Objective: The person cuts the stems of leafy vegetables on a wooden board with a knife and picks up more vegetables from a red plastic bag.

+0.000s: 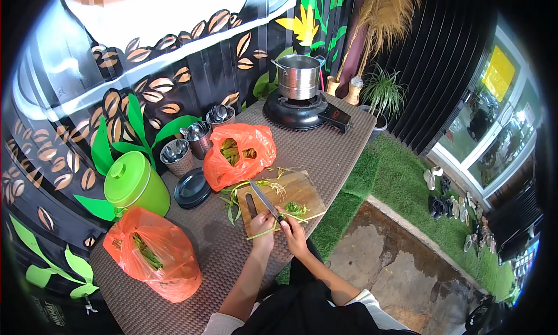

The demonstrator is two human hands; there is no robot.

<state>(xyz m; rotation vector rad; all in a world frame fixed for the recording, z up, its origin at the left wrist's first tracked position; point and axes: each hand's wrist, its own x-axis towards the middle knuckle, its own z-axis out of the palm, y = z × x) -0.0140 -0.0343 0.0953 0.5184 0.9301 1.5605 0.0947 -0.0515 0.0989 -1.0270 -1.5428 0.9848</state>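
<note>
My right hand (294, 235) grips the black handle of a kitchen knife (264, 198), whose blade points away and to the left over the wooden cutting board (308, 190). Close beside it, my left hand (263, 226) is closed on a thin green vegetable stem (256, 236) at the board's near edge. A small heap of chopped greens (296, 209) lies on the right part of the board. Uncut leafy stalks (231, 201) with pale roots spread along its left and far edges.
Two orange plastic bags of greens, one behind the board (256, 143) and one at the near left (168, 259), stand on the woven-pattern table (218, 242). Also there: a green lidded container (131, 184), dark plates (192, 188), cutlery cups (176, 155), and a metal pot (299, 79) on a portable stove (296, 113).
</note>
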